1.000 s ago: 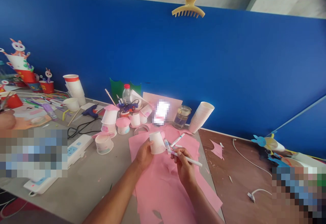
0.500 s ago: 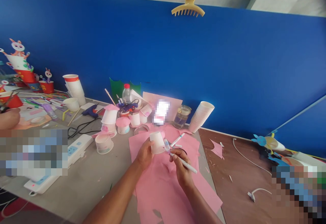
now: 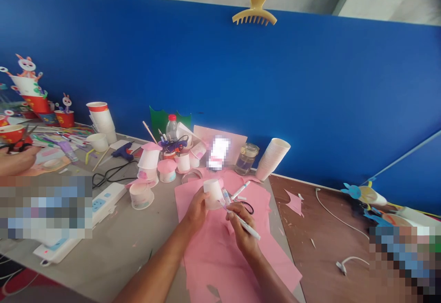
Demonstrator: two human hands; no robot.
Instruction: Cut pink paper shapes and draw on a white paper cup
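My left hand (image 3: 197, 208) is closed round the left side of a white paper cup (image 3: 213, 194), held upside down above pink paper (image 3: 213, 257). In my right hand (image 3: 243, 229) is a white marker pen (image 3: 251, 230), its tip pointing up-left at the cup's lower right side. Whether the tip touches the cup I cannot tell. Just behind my right hand lie another marker (image 3: 241, 190) and scissors with a dark handle loop (image 3: 248, 208), partly hidden by the hand.
Pink-topped paper cups (image 3: 149, 156) stand at left, near a blue glue gun (image 3: 124, 151) and a white power strip (image 3: 106, 197). Behind are a lit phone (image 3: 219, 152), a glass jar (image 3: 246, 158) and stacked cups (image 3: 273, 158). Another person's hand (image 3: 20, 159) holds scissors at far left.
My right hand and the marker have shifted slightly left and down beside the cup, showing more of the scissors' loop. The other person's hand has moved right into view with scissors.
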